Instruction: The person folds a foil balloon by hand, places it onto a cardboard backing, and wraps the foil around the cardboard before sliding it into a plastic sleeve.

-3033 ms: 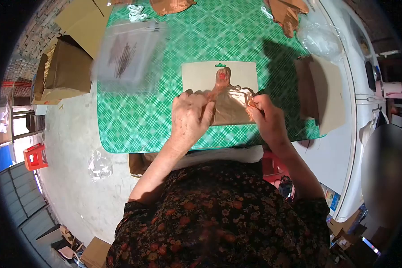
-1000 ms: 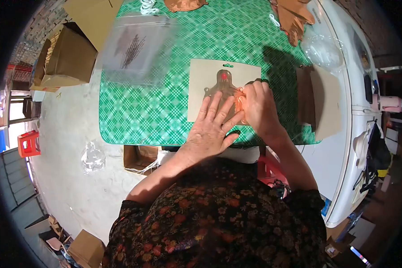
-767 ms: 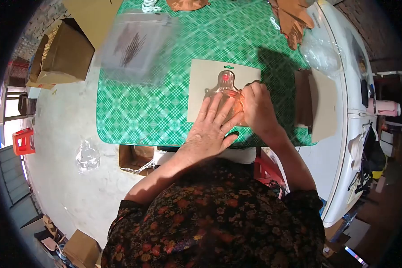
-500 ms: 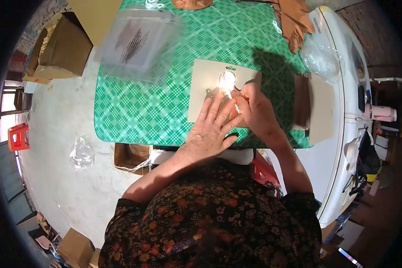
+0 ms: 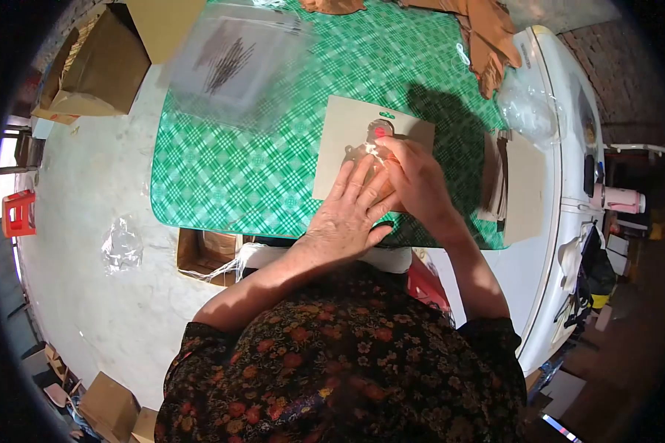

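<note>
A beige card with a hanger slot near its top edge lies on the green checked tablecloth. On the card is a shiny, see-through piece with a red spot. Glare and my fingers hide much of it. My left hand lies flat, fingers spread, across the lower part of the card and this piece. Just to its right, my right hand is closed with thumb and forefinger drawn together at the shiny piece. Whatever sits between those fingertips is too small to tell.
At the table's right edge stand several more beige cards, beside a white fridge. Clear plastic sleeves lie back left. Brown gloves and a clear bag occupy the back right. A cardboard box stands left of the table.
My right hand has moved slightly up and left over the shiny piece. Glare on it has faded, revealing the red spot. My left hand stays flat on the card. The view has shifted slightly.
</note>
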Motion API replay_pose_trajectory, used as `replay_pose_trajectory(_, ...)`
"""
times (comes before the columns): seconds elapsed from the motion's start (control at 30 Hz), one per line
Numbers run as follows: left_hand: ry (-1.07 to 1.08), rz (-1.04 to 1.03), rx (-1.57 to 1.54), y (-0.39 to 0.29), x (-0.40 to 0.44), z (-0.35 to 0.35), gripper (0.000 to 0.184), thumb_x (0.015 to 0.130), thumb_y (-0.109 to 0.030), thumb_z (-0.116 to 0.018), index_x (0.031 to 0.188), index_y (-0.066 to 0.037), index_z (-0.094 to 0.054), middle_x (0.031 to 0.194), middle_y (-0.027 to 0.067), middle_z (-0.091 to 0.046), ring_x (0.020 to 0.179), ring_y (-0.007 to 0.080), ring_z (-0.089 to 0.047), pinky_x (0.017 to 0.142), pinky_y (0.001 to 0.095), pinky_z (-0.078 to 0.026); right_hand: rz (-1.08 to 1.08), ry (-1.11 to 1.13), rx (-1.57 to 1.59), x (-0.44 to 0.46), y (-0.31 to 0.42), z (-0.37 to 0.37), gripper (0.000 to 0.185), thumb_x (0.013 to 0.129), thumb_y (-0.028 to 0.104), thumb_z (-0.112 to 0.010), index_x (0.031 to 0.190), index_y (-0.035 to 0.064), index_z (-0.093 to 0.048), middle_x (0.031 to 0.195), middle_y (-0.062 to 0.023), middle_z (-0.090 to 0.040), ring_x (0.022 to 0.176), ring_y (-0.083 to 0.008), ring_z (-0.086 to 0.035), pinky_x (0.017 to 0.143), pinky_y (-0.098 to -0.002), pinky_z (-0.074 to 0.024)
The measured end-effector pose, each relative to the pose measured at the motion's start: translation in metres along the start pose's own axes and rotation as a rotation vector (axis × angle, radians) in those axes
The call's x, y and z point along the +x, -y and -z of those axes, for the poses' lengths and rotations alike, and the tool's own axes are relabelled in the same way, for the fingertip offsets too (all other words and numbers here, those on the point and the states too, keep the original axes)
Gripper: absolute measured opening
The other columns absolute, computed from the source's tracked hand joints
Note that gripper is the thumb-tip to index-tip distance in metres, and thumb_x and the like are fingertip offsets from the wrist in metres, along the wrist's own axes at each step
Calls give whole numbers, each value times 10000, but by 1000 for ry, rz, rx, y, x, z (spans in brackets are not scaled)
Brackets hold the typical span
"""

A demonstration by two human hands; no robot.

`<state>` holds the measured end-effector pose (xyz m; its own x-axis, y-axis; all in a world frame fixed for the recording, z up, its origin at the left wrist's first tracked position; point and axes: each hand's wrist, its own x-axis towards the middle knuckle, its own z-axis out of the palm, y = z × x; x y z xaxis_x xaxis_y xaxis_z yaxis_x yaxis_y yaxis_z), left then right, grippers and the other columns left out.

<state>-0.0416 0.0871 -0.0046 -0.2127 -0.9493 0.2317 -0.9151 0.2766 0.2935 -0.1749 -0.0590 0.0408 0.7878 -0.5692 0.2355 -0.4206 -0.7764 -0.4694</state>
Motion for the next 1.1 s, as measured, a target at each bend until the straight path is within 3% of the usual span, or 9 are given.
replay_pose_trajectory(0.2,-1,-8,56,0,0,2,625,1038,-650,-509,1473,-227,-657,1681,189,-394,1643,450,-148,1335,636,-62,-96,-89,104,4,-1,-12,331,965,52,-645,1293,10,-625,1143,-234,-736,1065,-455,-706,919,-514,-562)
replay_pose_trajectory(0.4,31,-4,28,0,2,9,612,1035,-634,-521,1444,-207,-681,1683,195,-388,1645,452,-130,1338,636,-48,-101,-97,-35,8,12,-10,314,951,39,-662,1262,8,-643,1139,-239,-736,1079,-434,-706,975,-509,-534)
replay_pose_trajectory(0.5,22,-7,34,0,2,11,611,1028,-627,-535,1437,-201,-690,1686,196,-381,1644,457,-128,1341,633,-50,-145,-1,-108,10,16,-11,399,941,22,-664,1339,31,-639,1271,-216,-708,1161,-401,-692,1013,-463,-541)
replay_pose_trajectory(0.6,26,-2,54,-1,2,13,617,1017,-623,-551,1450,-205,-686,1684,195,-381,1641,464,-128,1344,631,-53,-80,-57,11,8,6,-19,381,943,27,-670,1324,29,-643,1264,-208,-710,1155,-391,-695,1009,-455,-543)
replay_pose_trajectory(0.7,30,6,46,-1,2,13,626,1004,-625,-567,1464,-215,-681,1681,195,-385,1638,473,-132,1343,632,-59,-178,-7,94,9,8,-17,380,942,28,-680,1320,28,-636,1250,-202,-714,1156,-385,-696,1009,-447,-542)
replay_pose_trajectory(0.8,8,6,26,-1,1,11,632,993,-633,-578,1472,-233,-677,1675,195,-393,1634,481,-137,1340,636,-67,-255,-5,172,13,19,-11,370,922,54,-700,1288,30,-656,1199,-214,-737,1121,-429,-689,1006,-512,-522)
replay_pose_trajectory(0.9,4,6,28,-1,1,13,635,987,-637,-585,1482,-249,-668,1666,195,-401,1631,489,-138,1337,639,-75,-240,27,61,11,9,-12,422,924,41,-716,1335,22,-620,1256,-205,-717,1166,-385,-697,1019,-445,-539)
replay_pose_trajectory(1.0,-10,10,14,-1,0,12,636,987,-633,-588,1491,-251,-661,1656,196,-410,1629,497,-133,1336,641,-77,-226,-16,16,9,9,-12,400,915,102,-727,1303,35,-652,1246,-183,-734,1198,-409,-663,1071,-522,-465)
replay_pose_trajectory(1.1,-27,11,-7,0,0,9,629,989,-624,-593,1489,-249,-662,1651,199,-413,1627,507,-124,1335,640,-77,-210,-26,-63,7,10,-11,413,913,135,-736,1308,42,-659,1244,-169,-740,1197,-394,-660,1072,-535,-446)
